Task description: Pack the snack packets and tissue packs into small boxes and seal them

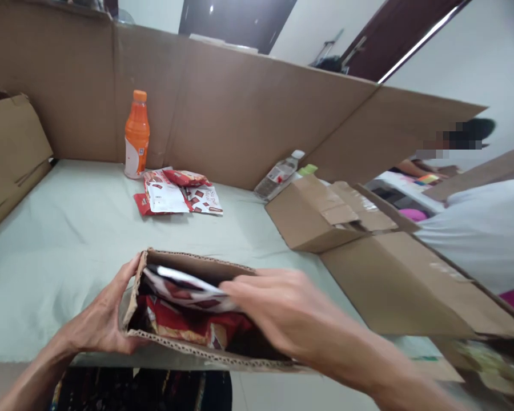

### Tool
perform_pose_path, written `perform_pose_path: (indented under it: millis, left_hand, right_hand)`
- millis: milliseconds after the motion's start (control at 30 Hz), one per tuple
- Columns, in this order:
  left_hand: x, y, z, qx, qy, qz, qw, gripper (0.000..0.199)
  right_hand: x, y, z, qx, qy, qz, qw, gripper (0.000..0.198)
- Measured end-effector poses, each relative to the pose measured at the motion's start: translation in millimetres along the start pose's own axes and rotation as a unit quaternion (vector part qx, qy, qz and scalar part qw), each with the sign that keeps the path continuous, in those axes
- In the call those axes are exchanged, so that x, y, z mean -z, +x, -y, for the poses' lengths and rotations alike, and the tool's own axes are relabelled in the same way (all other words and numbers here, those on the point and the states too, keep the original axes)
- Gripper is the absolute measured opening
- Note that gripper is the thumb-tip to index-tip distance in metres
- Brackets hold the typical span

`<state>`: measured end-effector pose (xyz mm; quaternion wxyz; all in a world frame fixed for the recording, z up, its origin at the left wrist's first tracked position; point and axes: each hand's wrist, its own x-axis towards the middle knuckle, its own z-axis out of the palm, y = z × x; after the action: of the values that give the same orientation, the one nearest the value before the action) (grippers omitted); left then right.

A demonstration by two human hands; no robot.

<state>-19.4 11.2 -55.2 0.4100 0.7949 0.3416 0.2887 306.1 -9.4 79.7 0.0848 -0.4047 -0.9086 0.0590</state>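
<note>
An open-topped cardboard box [205, 361] stands at the table's front edge. My left hand [105, 317] grips its left end, thumb and fingers round the wall. Inside the box are a white snack packet [188, 294] with brown pictures and a red snack packet [184, 322]. My right hand [274, 308], a little blurred, reaches into the right part of the box with its fingers closed on the white packet's edge. Behind the box, several red and white snack packets [169, 198] lie in a loose pile.
An orange drink bottle [137, 137] stands upright by the cardboard partition [240, 114]. A clear bottle [280, 176] leans against it farther right. Cardboard boxes [317, 220] line the right side; another box [12, 148] is at left. A person in white [488, 228] is beyond.
</note>
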Motion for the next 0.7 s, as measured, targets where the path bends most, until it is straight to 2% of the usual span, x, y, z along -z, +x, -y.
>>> perform_pose_path:
  millis: [67,133,233,333,400,433,467,533,567,633,700]
  left_hand:
    - [6.8,-4.7,-2.9,0.007,-0.006,-0.004,1.0,0.115]
    - [12.2,-10.5,-5.3,0.028,-0.001,-0.017,0.999,0.115]
    - [14.9,-17.2,-9.5,0.063,0.013,-0.04,0.997,0.118]
    - [13.2,-19.5,-14.0,0.077,0.014,-0.032,0.996,0.12]
    - [12.1,-19.0,-15.7,0.083,0.007,-0.014,0.996,0.121]
    - [11.9,-18.5,-16.1,0.084,0.004,-0.007,0.996,0.121]
    - [12.0,-17.9,-16.0,0.081,0.001,-0.005,0.997,0.12]
    - [12.4,-17.1,-14.9,0.064,-0.001,-0.011,0.998,0.118]
    - [12.8,-17.1,-14.0,0.055,0.0,-0.015,0.998,0.116]
    - [13.4,-17.9,-11.7,0.051,0.008,-0.015,0.999,0.116]
    - [13.7,-19.5,-8.8,0.062,0.015,-0.008,0.998,0.12]
  right_hand:
    - [17.4,-11.6,-11.5,-0.038,0.04,-0.152,0.987,0.028]
    - [31.6,-7.4,-27.5,-0.147,0.048,-0.253,0.955,0.028]
    - [35.6,20.7,-57.4,-0.28,0.076,-0.305,0.907,0.035]
    - [24.4,41.9,-70.9,-0.299,0.12,-0.341,0.883,0.027]
    - [17.4,40.5,-59.8,-0.245,0.104,-0.371,0.89,0.026]
    - [14.8,36.3,-49.1,-0.19,0.1,-0.357,0.909,0.021]
    - [12.2,31.4,-36.6,-0.122,0.106,-0.314,0.936,0.016]
    - [4.6,24.8,-10.7,0.0,0.127,-0.15,0.981,0.013]
    - [-1.4,25.4,0.6,0.031,0.12,-0.054,0.991,0.016]
    - [-16.9,35.6,16.7,0.017,0.052,0.094,0.994,0.026]
    - [-31.8,52.0,23.6,-0.029,-0.018,0.193,0.981,0.025]
